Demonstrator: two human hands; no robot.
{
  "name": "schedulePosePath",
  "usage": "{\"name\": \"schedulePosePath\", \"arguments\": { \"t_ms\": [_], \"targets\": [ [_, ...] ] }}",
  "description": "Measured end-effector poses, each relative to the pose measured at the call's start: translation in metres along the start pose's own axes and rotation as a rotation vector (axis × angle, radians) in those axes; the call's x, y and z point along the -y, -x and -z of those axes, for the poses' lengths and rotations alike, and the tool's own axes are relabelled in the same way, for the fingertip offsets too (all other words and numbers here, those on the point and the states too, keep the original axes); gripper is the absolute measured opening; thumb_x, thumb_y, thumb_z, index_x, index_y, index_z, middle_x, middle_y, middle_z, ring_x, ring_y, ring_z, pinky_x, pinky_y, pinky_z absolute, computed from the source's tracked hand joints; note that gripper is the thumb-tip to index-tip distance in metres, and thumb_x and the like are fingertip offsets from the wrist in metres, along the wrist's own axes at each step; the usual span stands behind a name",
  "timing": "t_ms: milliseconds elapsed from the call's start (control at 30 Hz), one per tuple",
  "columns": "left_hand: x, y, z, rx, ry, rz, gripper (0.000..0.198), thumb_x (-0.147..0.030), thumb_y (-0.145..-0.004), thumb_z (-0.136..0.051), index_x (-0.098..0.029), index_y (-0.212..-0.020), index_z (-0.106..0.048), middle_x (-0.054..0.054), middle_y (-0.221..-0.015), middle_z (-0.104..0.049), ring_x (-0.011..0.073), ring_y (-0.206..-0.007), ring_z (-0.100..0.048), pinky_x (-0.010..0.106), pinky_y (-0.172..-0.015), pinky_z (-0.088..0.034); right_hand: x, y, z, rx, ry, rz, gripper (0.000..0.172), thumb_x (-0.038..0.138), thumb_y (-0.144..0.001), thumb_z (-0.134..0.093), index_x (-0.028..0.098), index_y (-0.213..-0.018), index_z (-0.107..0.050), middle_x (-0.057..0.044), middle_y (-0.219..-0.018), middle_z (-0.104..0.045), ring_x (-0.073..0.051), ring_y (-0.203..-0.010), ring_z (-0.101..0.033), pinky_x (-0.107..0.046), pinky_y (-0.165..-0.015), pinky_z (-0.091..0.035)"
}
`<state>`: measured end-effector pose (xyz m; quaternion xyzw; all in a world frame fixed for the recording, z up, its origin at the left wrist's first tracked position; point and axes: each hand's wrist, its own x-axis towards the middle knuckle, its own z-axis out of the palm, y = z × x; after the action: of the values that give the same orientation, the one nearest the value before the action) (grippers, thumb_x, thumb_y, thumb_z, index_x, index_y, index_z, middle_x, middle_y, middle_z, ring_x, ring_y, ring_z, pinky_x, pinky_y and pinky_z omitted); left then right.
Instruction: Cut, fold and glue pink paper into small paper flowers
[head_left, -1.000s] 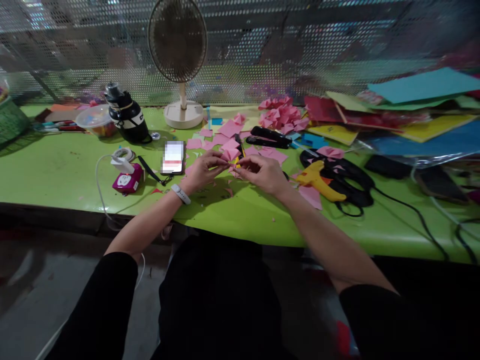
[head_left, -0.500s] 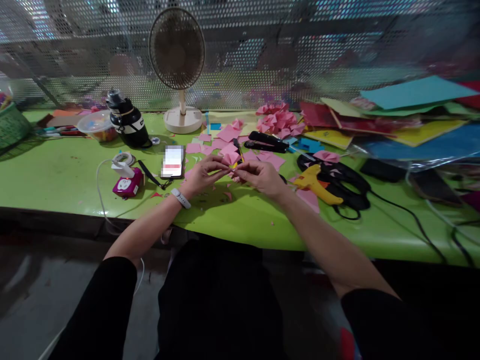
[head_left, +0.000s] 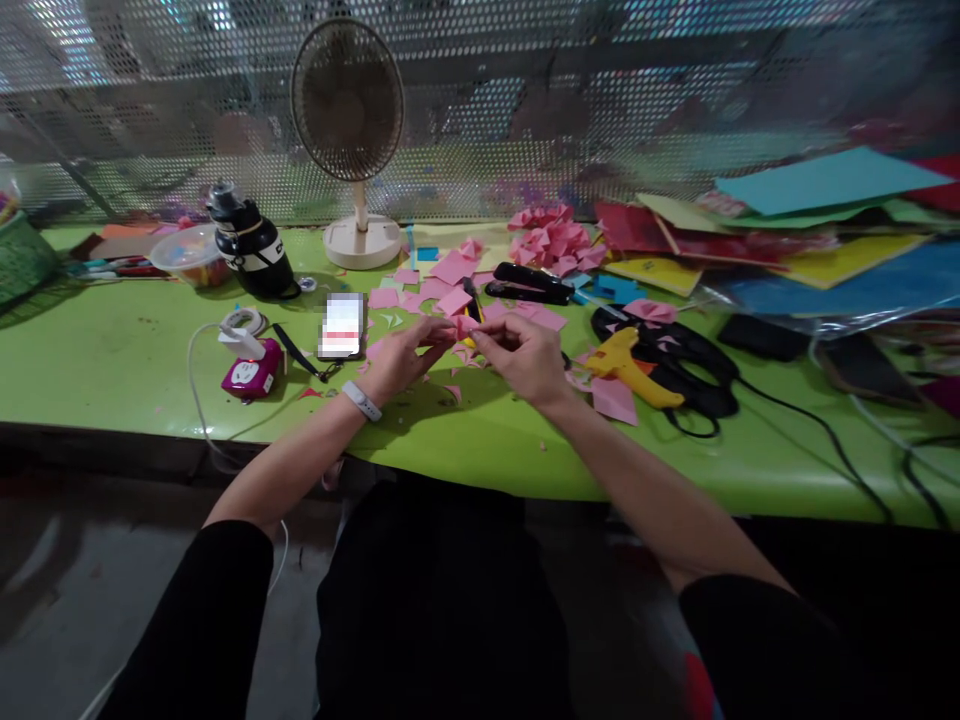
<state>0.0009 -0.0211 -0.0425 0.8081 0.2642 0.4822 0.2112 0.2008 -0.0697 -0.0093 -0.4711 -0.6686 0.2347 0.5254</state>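
Observation:
A small folded piece of pink paper (head_left: 465, 326) is pinched between both hands, held just above the green table (head_left: 480, 450). My left hand (head_left: 411, 352) grips its left side with fingers closed, a pale band on the wrist. The thumb and fingertips of my right hand (head_left: 525, 352) close on its right side. Behind the hands lie pink paper squares (head_left: 454, 267) and a pile of folded pink paper pieces (head_left: 555, 240). Pink scraps are scattered below and around the fingers. A black stapler (head_left: 531, 284) rests behind my right hand.
Right of my hands lie a yellow glue gun (head_left: 630, 365) with a black cord and stacked coloured paper (head_left: 832, 185). To the left are a phone (head_left: 342, 325), a purple socket adapter (head_left: 251, 372) and a black bottle (head_left: 255, 245). A fan (head_left: 361, 235) stands at the back.
The pink paper has turned and shows more of its face between the fingers. My right hand has shifted slightly, its fingertips now a little farther from the left ones.

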Motion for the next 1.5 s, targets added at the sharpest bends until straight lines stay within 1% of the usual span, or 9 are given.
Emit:
{"name": "schedulePosePath", "arguments": {
  "t_ms": [100, 233, 333, 433, 633, 900, 1100, 1300, 1500],
  "targets": [
    [-0.006, 0.0, 0.001, 0.006, -0.049, -0.031, 0.027, -0.027, -0.094, -0.067, -0.019, -0.12, -0.064, 0.009, -0.111, -0.077, 0.0168, -0.099, -0.076, 0.032, -0.088, -0.064, -0.001, -0.001, 0.0, -0.006, -0.021, -0.034, 0.033, 0.055, -0.084, -0.072, 0.022, -0.087, -0.073, -0.005, -0.072, -0.075, -0.02, -0.062, -0.071, -0.033, -0.056, -0.059],
    [-0.012, 0.0, 0.002, 0.002, -0.11, -0.073, 0.026, -0.026, -0.095, -0.066, -0.019, -0.12, -0.064, 0.008, -0.107, -0.079, 0.0168, -0.095, -0.077, 0.03, -0.082, -0.064, 0.0, -0.001, 0.0, -0.015, -0.017, -0.028, 0.032, 0.054, -0.084, -0.072, 0.022, -0.085, -0.072, -0.004, -0.069, -0.074, -0.02, -0.059, -0.07, -0.033, -0.053, -0.058],
    [-0.012, 0.0, 0.002, 0.009, -0.157, -0.093, 0.025, -0.028, -0.095, -0.066, -0.019, -0.119, -0.064, 0.008, -0.105, -0.079, 0.0158, -0.09, -0.078, 0.027, -0.077, -0.064, 0.001, -0.001, 0.001, -0.013, 0.005, 0.0, 0.031, 0.053, -0.085, -0.071, 0.022, -0.087, -0.072, -0.005, -0.07, -0.074, -0.019, -0.058, -0.069, -0.033, -0.054, -0.058],
    [-0.011, 0.001, 0.002, 0.013, -0.21, -0.118, 0.027, -0.029, -0.095, -0.066, -0.019, -0.12, -0.065, 0.007, -0.105, -0.079, 0.0146, -0.086, -0.078, 0.025, -0.073, -0.063, 0.001, -0.001, 0.002, 0.001, 0.023, -0.001, 0.035, 0.058, -0.086, -0.07, 0.022, -0.087, -0.072, -0.005, -0.07, -0.074, -0.019, -0.058, -0.068, -0.033, -0.054, -0.057],
    [-0.012, 0.001, 0.003, -0.003, -0.276, -0.172, 0.029, -0.024, -0.095, -0.067, -0.023, -0.124, -0.065, 0.005, -0.107, -0.079, 0.0142, -0.087, -0.077, 0.025, -0.073, -0.061, -0.002, -0.003, 0.002, -0.011, 0.025, -0.014, 0.041, 0.064, -0.084, -0.069, 0.024, -0.086, -0.072, -0.004, -0.069, -0.073, -0.019, -0.058, -0.068, -0.032, -0.053, -0.055],
    [-0.012, 0.0, 0.003, -0.001, -0.278, -0.204, 0.03, -0.025, -0.095, -0.066, -0.023, -0.125, -0.063, 0.005, -0.101, -0.08, 0.0148, -0.087, -0.077, 0.025, -0.072, -0.06, -0.001, -0.002, 0.002, -0.013, 0.047, 0.02, 0.039, 0.063, -0.085, -0.069, 0.023, -0.085, -0.072, -0.004, -0.068, -0.073, -0.018, -0.056, -0.066, -0.032, -0.054, -0.056],
    [-0.015, 0.001, 0.005, 0.019, -0.3, -0.161, 0.028, -0.026, -0.095, -0.066, -0.023, -0.123, -0.065, 0.006, -0.101, -0.08, 0.0153, -0.084, -0.077, 0.025, -0.071, -0.06, -0.001, -0.002, 0.003, 0.0, 0.035, 0.014, 0.038, 0.061, -0.086, -0.069, 0.023, -0.085, -0.071, -0.004, -0.07, -0.074, -0.018, -0.059, -0.069, -0.032, -0.055, -0.057],
    [-0.015, 0.0, 0.004, -0.024, -0.355, -0.249, 0.029, -0.024, -0.095, -0.066, -0.021, -0.124, -0.064, 0.005, -0.1, -0.08, 0.0143, -0.081, -0.077, 0.023, -0.067, -0.059, -0.002, -0.003, 0.004, 0.018, 0.011, 0.018, 0.038, 0.06, -0.085, -0.07, 0.022, -0.085, -0.071, -0.004, -0.07, -0.075, -0.017, -0.058, -0.068, -0.031, -0.053, -0.056],
    [-0.014, 0.0, 0.003, -0.026, -0.378, -0.279, 0.03, -0.024, -0.096, -0.065, -0.02, -0.126, -0.063, 0.004, -0.099, -0.08, 0.0131, -0.081, -0.077, 0.021, -0.068, -0.059, -0.003, -0.003, 0.002, 0.009, 0.026, 0.052, 0.038, 0.059, -0.086, -0.069, 0.021, -0.084, -0.071, -0.004, -0.068, -0.074, -0.017, -0.056, -0.067, -0.031, -0.053, -0.055]
  ]
}}
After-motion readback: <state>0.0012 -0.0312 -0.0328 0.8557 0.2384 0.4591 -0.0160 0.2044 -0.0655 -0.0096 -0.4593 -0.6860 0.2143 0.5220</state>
